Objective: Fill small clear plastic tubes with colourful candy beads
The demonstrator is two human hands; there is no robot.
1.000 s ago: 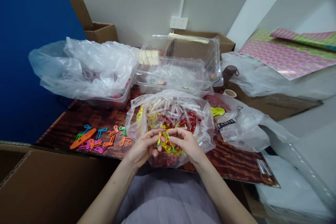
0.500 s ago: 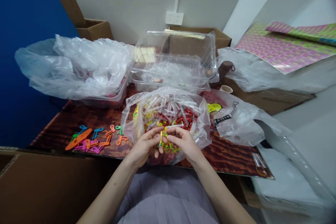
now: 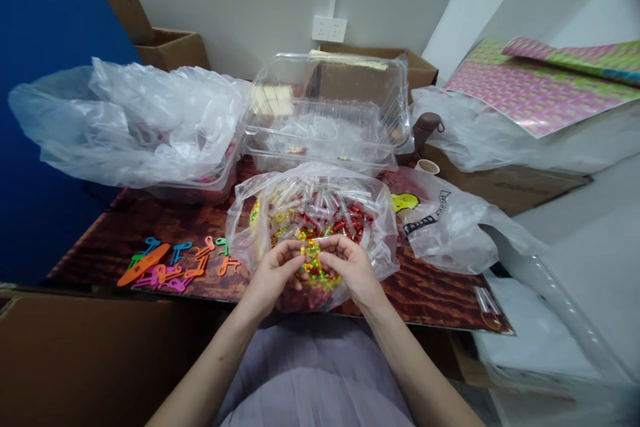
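My left hand (image 3: 275, 275) is closed in a pinch on a small yellow piece (image 3: 303, 251) at its fingertips. Close beside it, my right hand (image 3: 354, 269) is also pinched, with what looks like a clear plastic tube (image 3: 318, 239) at its fingers, partly hidden. Both hands hover over the near side of an open clear plastic bag (image 3: 242, 235). Heaped in the bag are clear tubes (image 3: 327, 199), dark red pieces (image 3: 354, 219) and small yellow and green pieces (image 3: 316, 269).
Colourful plastic clips (image 3: 176, 268) and an orange flat piece (image 3: 143, 265) lie on the table (image 3: 95, 248) at left. Behind stand a lidded clear container (image 3: 325, 113) and a bag-covered tub (image 3: 200, 192). A printed bag (image 3: 450, 240) and paper cup (image 3: 427, 167) are at right.
The yellow-and-green piece that hung from my left fingers has been raised between the two hands. The whole view has shifted slightly.
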